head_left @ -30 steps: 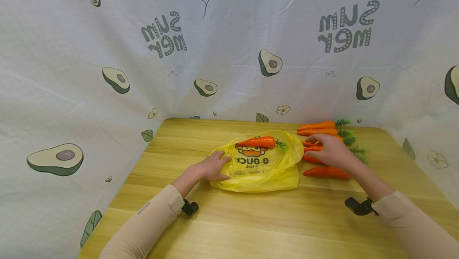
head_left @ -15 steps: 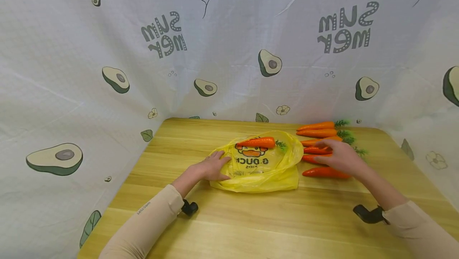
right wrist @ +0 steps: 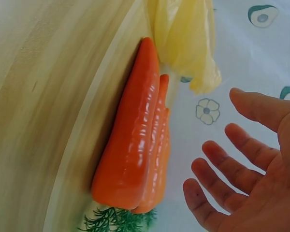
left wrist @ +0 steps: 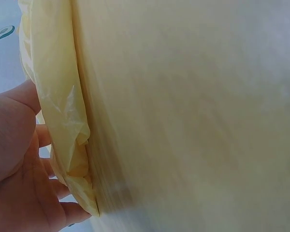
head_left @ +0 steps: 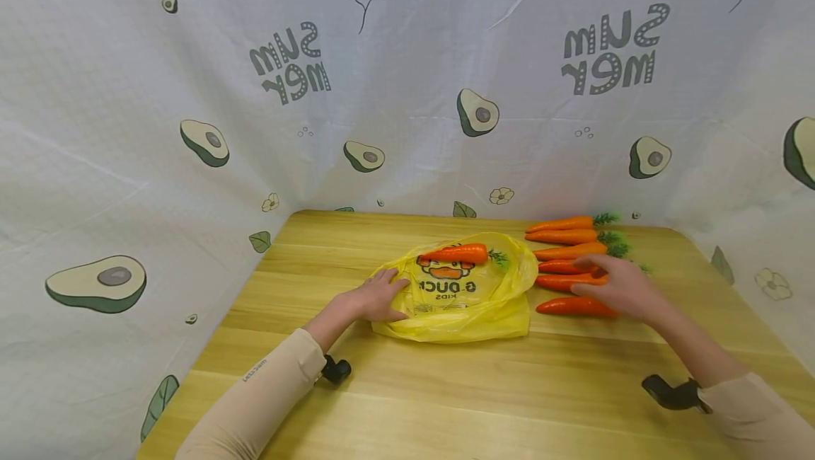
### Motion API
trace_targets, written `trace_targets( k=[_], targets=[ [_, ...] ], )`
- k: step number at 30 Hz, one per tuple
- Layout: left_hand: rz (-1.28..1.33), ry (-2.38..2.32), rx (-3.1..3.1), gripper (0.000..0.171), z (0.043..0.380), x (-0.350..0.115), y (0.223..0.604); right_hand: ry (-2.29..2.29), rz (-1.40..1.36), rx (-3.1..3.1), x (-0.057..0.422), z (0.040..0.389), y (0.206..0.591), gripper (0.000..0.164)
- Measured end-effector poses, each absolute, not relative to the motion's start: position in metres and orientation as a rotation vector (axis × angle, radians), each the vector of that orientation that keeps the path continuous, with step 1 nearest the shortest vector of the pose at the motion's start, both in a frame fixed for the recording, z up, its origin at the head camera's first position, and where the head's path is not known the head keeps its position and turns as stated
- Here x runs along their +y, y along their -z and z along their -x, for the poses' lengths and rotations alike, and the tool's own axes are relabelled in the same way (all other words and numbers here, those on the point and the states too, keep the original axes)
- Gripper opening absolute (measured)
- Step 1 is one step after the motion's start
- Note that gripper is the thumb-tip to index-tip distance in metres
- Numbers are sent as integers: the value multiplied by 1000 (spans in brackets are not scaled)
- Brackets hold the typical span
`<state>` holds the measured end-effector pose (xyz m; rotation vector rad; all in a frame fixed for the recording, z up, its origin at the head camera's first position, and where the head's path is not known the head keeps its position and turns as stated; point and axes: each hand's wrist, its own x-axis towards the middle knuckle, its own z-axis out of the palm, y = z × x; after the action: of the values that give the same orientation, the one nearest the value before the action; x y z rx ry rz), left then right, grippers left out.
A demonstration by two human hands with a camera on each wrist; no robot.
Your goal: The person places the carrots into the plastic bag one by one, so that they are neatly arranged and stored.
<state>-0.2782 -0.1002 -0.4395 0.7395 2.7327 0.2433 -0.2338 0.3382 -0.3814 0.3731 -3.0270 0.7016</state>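
Observation:
A yellow plastic bag (head_left: 471, 328) with a printed duck lies on the wooden table in the head view. One carrot (head_left: 460, 255) with a green top lies over the duck print. My left hand (head_left: 378, 296) rests on the bag's left end, fingers spread; the left wrist view shows those fingertips right at the bag's edge (left wrist: 63, 96). At the right, several carrots lie in a row, tips pointing left. Over the nearer ones hovers my right hand (head_left: 620, 283), holding nothing. In the right wrist view its fingers are spread and loosely bent, apart from the nearest carrot (right wrist: 128, 150).
A white curtain (head_left: 407, 56) printed with avocados and lettering hangs behind and beside the table (head_left: 446, 396). The farthest carrot (head_left: 560, 224) lies near the table's back edge. A black wrist camera mount (head_left: 671, 394) sticks out below the right wrist.
My right hand has drawn back toward the right and slightly nearer, uncovering more of the carrots in the row. The left hand, the bag and the carrot on it have stayed put.

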Motion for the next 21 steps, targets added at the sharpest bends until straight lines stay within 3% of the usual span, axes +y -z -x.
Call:
trace_targets(
  k=[21],
  targets=[
    [-741, -250, 2729, 74, 278, -101, 439, -706, -358, -3028, 360, 222, 390, 62]
  ],
)
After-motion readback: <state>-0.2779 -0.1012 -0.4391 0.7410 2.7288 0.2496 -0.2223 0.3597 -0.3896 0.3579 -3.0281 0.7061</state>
